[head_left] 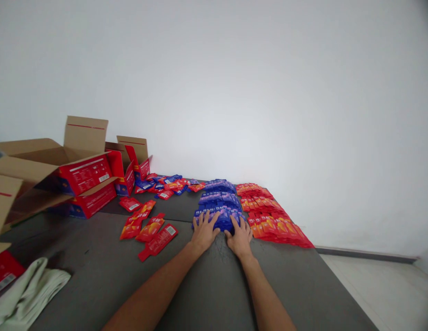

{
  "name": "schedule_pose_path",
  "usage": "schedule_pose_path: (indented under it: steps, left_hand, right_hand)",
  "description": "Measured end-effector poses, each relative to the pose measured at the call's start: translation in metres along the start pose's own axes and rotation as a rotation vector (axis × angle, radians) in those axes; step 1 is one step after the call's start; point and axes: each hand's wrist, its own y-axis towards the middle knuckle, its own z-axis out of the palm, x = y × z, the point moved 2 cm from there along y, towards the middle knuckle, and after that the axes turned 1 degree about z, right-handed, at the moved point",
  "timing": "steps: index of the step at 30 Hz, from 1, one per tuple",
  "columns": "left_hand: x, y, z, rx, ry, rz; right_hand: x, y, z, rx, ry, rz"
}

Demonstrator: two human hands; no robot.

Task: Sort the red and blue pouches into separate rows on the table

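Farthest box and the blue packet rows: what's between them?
A jumbled heap of red and blue packets lies on the table between the box and the blue rows, in the head view.

A hand can pass low over the gray table between the forearms. Directly ahead, blue pouch rows obstruct low travel and the wall bounds the far edge. Red-orange pouch rows lie just right of the right hand. Leftward, loose pouches and open cartons with raised flaps stand in the way.
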Motion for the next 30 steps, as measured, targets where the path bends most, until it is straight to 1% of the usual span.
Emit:
schedule_pose_path:
  steps: [6, 10, 14, 20, 23, 25, 27, 30]
  left_hand:
    - [-0.001, -0.013, -0.012, -0.071, 0.009, 0.014]
    - [0.007, -0.029, -0.023, -0.115, 0.033, -0.016]
    - [0.028, -0.049, -0.032, -0.168, 0.099, -0.060]
    - [0.069, -0.081, -0.044, -0.230, 0.190, -0.222]
    - [0.081, -0.096, -0.046, -0.238, 0.205, -0.283]
    - [0.083, -0.103, -0.046, -0.229, 0.189, -0.302]
    - [0.081, -0.109, -0.046, -0.221, 0.157, -0.288]
    - [0.073, -0.114, -0.045, -0.189, 0.056, -0.183]
  right_hand:
    - [0.012, -0.010, -0.011, -0.051, -0.021, -0.016]
    - [0.030, -0.022, -0.019, -0.095, 0.013, -0.061]
    - [0.051, -0.038, -0.020, -0.121, 0.066, -0.116]
    - [0.079, -0.066, -0.016, -0.141, 0.147, -0.215]
    - [0.088, -0.079, -0.016, -0.122, 0.200, -0.252]
    - [0.092, -0.087, -0.017, -0.097, 0.232, -0.267]
    - [0.094, -0.092, -0.018, -0.072, 0.261, -0.284]
    - [0.094, -0.098, -0.020, -0.039, 0.298, -0.300]
